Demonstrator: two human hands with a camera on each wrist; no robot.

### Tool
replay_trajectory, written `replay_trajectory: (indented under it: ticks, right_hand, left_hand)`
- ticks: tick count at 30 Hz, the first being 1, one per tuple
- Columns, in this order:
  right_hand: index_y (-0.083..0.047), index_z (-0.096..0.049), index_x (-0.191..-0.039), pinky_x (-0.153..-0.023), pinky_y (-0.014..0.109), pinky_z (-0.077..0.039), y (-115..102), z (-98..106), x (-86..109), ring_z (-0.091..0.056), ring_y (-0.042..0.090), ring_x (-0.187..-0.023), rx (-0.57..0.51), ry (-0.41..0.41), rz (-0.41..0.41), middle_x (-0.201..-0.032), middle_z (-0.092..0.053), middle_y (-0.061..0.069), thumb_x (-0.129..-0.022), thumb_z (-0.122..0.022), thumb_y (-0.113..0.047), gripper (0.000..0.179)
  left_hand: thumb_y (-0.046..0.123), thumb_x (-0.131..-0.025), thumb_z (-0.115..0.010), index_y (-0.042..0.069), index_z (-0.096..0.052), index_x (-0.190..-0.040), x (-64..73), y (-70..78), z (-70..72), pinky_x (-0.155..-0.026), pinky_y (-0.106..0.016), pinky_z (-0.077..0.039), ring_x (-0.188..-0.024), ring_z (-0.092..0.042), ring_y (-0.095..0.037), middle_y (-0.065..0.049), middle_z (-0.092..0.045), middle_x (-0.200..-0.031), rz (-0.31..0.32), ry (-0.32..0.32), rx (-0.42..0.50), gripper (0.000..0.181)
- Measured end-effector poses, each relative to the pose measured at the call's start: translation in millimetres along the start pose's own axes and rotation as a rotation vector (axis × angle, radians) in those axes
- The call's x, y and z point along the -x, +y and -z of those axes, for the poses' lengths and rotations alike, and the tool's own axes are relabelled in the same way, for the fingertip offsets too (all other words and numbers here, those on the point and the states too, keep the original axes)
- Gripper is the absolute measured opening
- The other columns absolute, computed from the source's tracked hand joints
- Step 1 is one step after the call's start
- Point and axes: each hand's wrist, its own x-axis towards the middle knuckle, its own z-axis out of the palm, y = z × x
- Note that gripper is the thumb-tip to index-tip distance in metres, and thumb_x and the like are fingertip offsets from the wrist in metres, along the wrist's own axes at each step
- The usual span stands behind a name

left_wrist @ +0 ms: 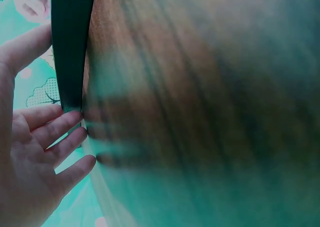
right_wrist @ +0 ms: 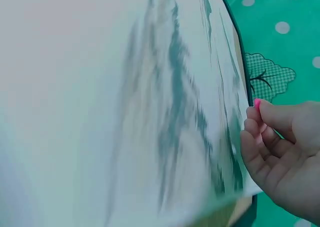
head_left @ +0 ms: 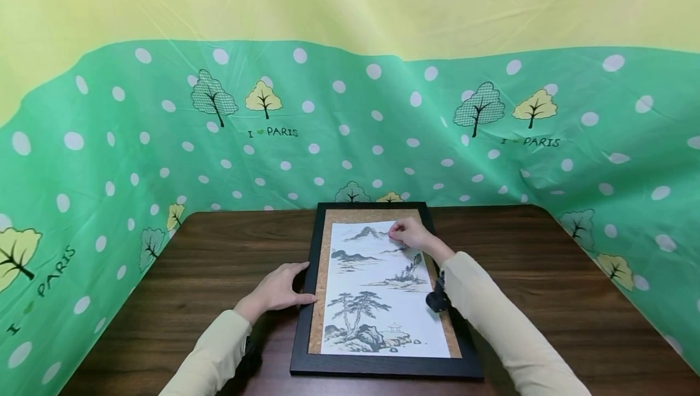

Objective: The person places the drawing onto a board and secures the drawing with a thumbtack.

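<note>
A corkboard [head_left: 318, 323] in a black frame [head_left: 383, 367] lies on the table, a white sheet with an ink landscape [head_left: 372, 268] over it. My right hand [head_left: 412, 235] is at the sheet's upper right, pinching a small pink push pin [right_wrist: 257, 103] between thumb and forefinger; only its pink head shows. At the frame's left side rests my left hand [head_left: 281, 290], its fingers extended and spread along the outer edge. In the left wrist view, the fingertips [left_wrist: 75, 118] meet the frame's dark side.
The dark wooden table [head_left: 219, 262] extends on both sides of the frame. Behind it hangs a green and yellow curtain [head_left: 350, 110] with dots and trees, close to the table's back edge. A black wrist camera [head_left: 436, 301] overlaps the sheet's right side.
</note>
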Motion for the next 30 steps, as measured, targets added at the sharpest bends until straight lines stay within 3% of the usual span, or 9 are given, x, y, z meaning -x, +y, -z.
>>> replay_trajectory:
  ticks: [6,13,16,21,25,28,30]
  right_hand:
    - [0.006,-0.065,-0.091,-0.05,0.024,-0.039,-3,-20,-29.3,-0.043,0.012,-0.052,-0.014,0.005,-0.018,-0.07,-0.056,0.008,-0.091,-0.053,-0.005,0.017]
    - [0.003,-0.068,-0.088,-0.055,0.022,-0.038,-4,-37,-52.5,-0.047,0.012,-0.062,-0.01,0.109,-0.08,-0.085,-0.065,0.012,-0.089,-0.057,-0.007,0.015]
    - [0.001,-0.069,-0.081,-0.054,0.023,-0.036,-5,-42,-58.9,-0.045,0.012,-0.061,-0.008,0.143,-0.12,-0.082,-0.065,0.008,-0.089,-0.058,-0.01,0.017]
    - [-0.004,-0.057,-0.06,-0.047,0.026,-0.03,-7,-46,-63.5,-0.03,0.012,-0.044,0.019,0.144,-0.155,-0.051,-0.043,-0.001,-0.09,-0.055,-0.014,0.031]
    - [-0.009,-0.041,-0.05,-0.046,0.027,-0.028,-8,-47,-64.1,-0.023,0.012,-0.04,0.051,0.158,-0.156,-0.044,-0.026,-0.003,-0.09,-0.056,-0.013,0.043]
    - [-0.01,-0.042,-0.049,-0.048,0.027,-0.029,-8,-48,-63.9,-0.026,0.013,-0.042,0.087,0.181,-0.149,-0.045,-0.034,-0.002,-0.089,-0.058,-0.013,0.043]
    - [-0.008,-0.053,-0.054,-0.05,0.027,-0.031,-7,-47,-63.4,-0.033,0.013,-0.045,0.115,0.202,-0.142,-0.051,-0.046,-0.001,-0.088,-0.059,-0.013,0.035]
  left_hand:
    - [0.057,-0.07,-0.068,0.005,-0.045,-0.133,0.7,-0.8,0.7,-0.094,-0.044,-0.039,-0.12,-0.044,-0.03,-0.015,-0.049,-0.13,0.017,-0.002,0.011,0.085]
    - [0.056,-0.071,-0.068,0.004,-0.044,-0.134,-0.8,-0.9,0.5,-0.094,-0.045,-0.039,-0.121,-0.043,-0.031,-0.016,-0.048,-0.131,0.003,-0.011,0.029,0.085]
    - [0.056,-0.07,-0.068,0.004,-0.044,-0.134,-1.1,-1.1,0.3,-0.095,-0.044,-0.039,-0.121,-0.043,-0.031,-0.016,-0.048,-0.131,-0.002,-0.011,0.033,0.085]
    - [0.056,-0.07,-0.068,0.004,-0.044,-0.134,-0.9,-0.1,0.5,-0.095,-0.044,-0.038,-0.121,-0.042,-0.031,-0.015,-0.048,-0.131,0.0,-0.01,0.033,0.086]
    - [0.055,-0.07,-0.068,0.003,-0.044,-0.133,-1.0,-0.2,0.9,-0.095,-0.044,-0.038,-0.121,-0.043,-0.032,-0.016,-0.048,-0.131,-0.011,-0.002,0.038,0.085]
    - [0.055,-0.07,-0.069,0.004,-0.044,-0.133,-1.2,-1.1,0.3,-0.095,-0.044,-0.038,-0.121,-0.043,-0.031,-0.015,-0.048,-0.13,-0.008,0.0,0.036,0.085]
    - [0.055,-0.07,-0.069,0.004,-0.044,-0.134,-1.8,-1.1,-0.6,-0.095,-0.044,-0.038,-0.121,-0.042,-0.031,-0.015,-0.048,-0.131,0.0,-0.003,0.037,0.085]
